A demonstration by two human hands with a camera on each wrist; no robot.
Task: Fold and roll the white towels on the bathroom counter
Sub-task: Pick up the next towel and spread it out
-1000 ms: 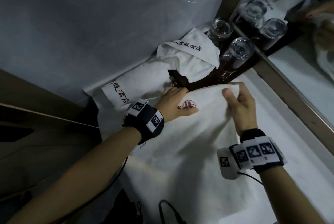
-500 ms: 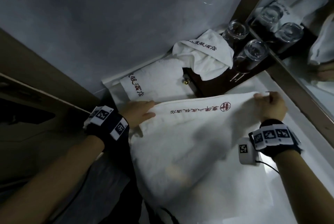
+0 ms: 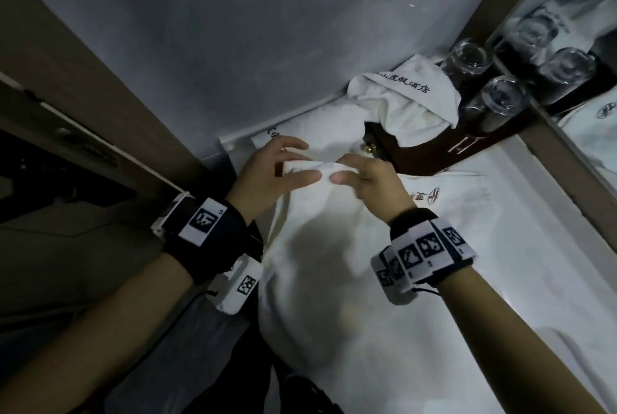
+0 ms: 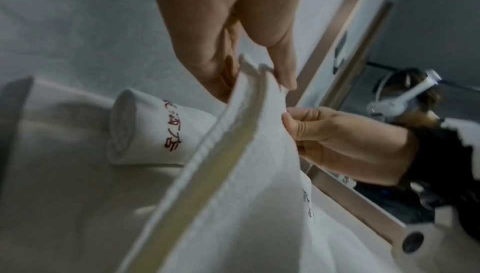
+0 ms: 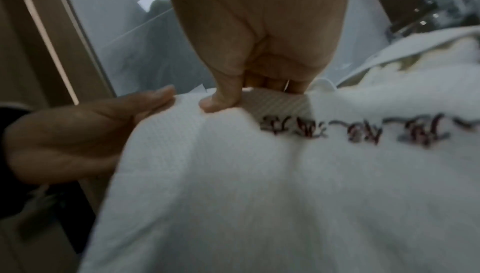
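Observation:
A white towel with red lettering drapes from the counter toward me. Both hands meet at its raised top edge. My left hand pinches the doubled edge between thumb and fingers, shown close up in the left wrist view. My right hand pinches the same edge just to the right, thumb on top. Behind the hands lies a rolled towel with red characters, against the wall. A crumpled white towel lies over a dark wooden box.
Two upturned glasses stand by the dark wooden box at the back right. A mirror runs along the right side, the grey wall is behind, and a door frame is to the left.
My right hand has carried its end of the towel leftward to meet my left hand, doubling the towel over. The towel's spread top edge is now gathered between both hands.

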